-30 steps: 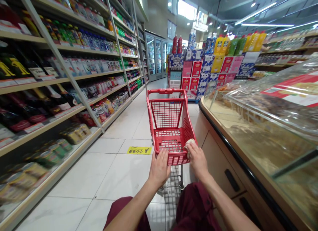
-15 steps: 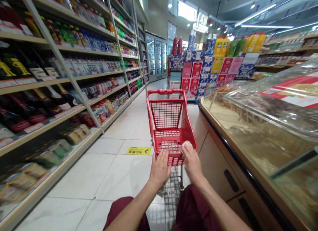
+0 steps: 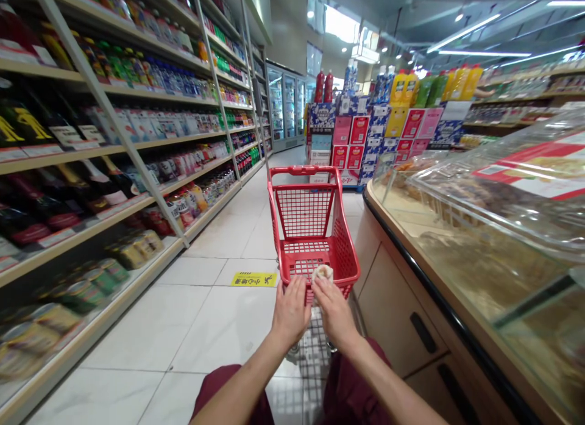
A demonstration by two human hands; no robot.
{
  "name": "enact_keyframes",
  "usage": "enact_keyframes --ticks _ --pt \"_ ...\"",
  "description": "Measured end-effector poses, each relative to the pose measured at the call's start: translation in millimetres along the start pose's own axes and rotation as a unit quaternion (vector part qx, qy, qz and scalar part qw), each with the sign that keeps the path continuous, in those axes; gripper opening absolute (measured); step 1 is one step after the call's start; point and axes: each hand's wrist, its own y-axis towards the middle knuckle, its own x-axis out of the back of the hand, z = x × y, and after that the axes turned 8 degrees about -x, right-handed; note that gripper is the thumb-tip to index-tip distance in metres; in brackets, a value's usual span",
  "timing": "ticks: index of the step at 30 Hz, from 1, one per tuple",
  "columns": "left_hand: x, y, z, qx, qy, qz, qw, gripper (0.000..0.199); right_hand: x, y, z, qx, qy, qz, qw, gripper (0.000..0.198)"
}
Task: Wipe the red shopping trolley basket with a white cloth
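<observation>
A small red shopping cart (image 3: 348, 254) stands in front of my knees, its basket holding nothing that I can see. My left hand (image 3: 291, 309) is curled over the near rim of the basket, left of its middle. Beside it, my right hand (image 3: 337, 312) presses a crumpled whitish cloth (image 3: 323, 272) against the same rim. The two hands are close together, with a narrow gap between them. The palms and the undersides of the fingers are hidden.
Shelves (image 3: 183, 132) of bottles and cans line the left side. A glass-topped food counter (image 3: 439, 242) runs along the right, close to the cart. Ahead is a stack of drink boxes (image 3: 356, 132). A yellow sign (image 3: 254, 279) lies on the tiled floor.
My right hand has slid the cloth left along the rim, from the right corner towards my left hand. My left hand stays on the rim. The cart shifts slightly left in view.
</observation>
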Motion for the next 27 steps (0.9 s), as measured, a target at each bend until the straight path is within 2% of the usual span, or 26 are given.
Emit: enact_keyframes --ticks 2,6,7,10,12,14,17,19,23,25,27 --pt "1.0 0.4 0.7 0.003 -0.006 0.007 1.000 0.048 3.0 1.5 -2.0 -0.007 -0.007 0.008 1.000 0.052" --pt "2.4 1.0 -0.3 0.000 -0.008 0.015 1.000 0.049 8.3 5.5 -13.6 -0.115 -0.061 -0.029 0.991 0.050" --pt "2.3 1.3 -0.8 0.000 -0.006 0.014 1.000 0.049 6.2 4.8 -12.2 -0.112 -0.061 -0.033 0.991 0.049" --pt "1.3 1.6 -1.6 0.007 -0.004 0.015 1.000 0.048 -1.8 1.1 -3.6 -0.023 -0.031 -0.013 0.999 0.048" --pt "1.0 1.4 -1.2 0.010 -0.004 0.019 1.000 0.048 -0.1 1.7 -6.6 0.007 -0.024 0.012 1.000 0.049" --pt "0.8 1.2 -1.0 0.006 -0.005 0.020 1.000 0.048 7.9 5.9 -19.0 -0.042 -0.046 0.014 0.998 0.050" --pt "0.1 1.2 -2.4 -0.001 -0.003 0.019 1.000 0.050 15.9 11.0 -31.2 -0.134 -0.082 -0.019 0.987 0.048" --pt "-0.4 1.6 -3.8 -0.003 -0.001 0.016 1.000 0.051 10.7 8.8 -22.2 -0.109 -0.068 -0.025 0.991 0.047" --pt "0.3 1.6 -3.5 -0.004 -0.003 0.009 1.000 0.051 -3.7 1.6 4.0 0.018 -0.005 0.005 1.000 0.049" --pt "1.0 1.3 -2.5 -0.009 -0.002 0.008 1.000 0.050 -0.3 3.9 -1.7 0.015 -0.010 0.017 1.000 0.050" --pt "1.0 1.2 -2.3 -0.012 0.000 0.010 1.000 0.050 7.2 9.1 -16.2 -0.048 -0.038 0.008 0.998 0.049"
